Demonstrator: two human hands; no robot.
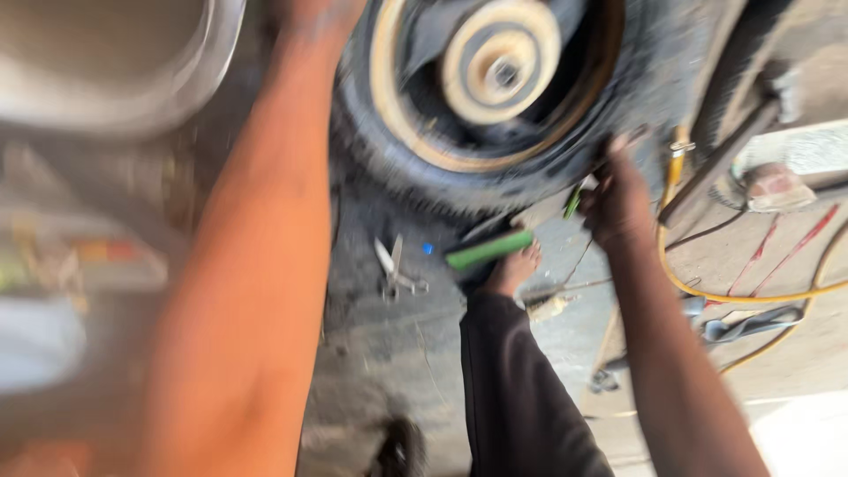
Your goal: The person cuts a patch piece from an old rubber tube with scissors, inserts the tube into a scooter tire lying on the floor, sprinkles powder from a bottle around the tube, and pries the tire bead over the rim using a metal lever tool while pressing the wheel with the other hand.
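The view is blurred by motion. A black tyre (424, 168) on a tan rim with a round hub (501, 60) fills the top middle. My left arm reaches up along its left side, and my left hand (316, 16) lies against the tyre's upper left, cut off by the frame's top edge. My right hand (618, 201) is at the tyre's lower right edge with curled fingers. A short green-handled tool (574, 203) sticks out of its grip towards the tyre.
My foot in a green sandal (491, 251) rests on the concrete under the tyre, with the dark trouser leg (512, 389) below it. Pliers (394, 269) lie to its left. A yellow hose (707, 291) and red cables (760, 252) run across the floor at right.
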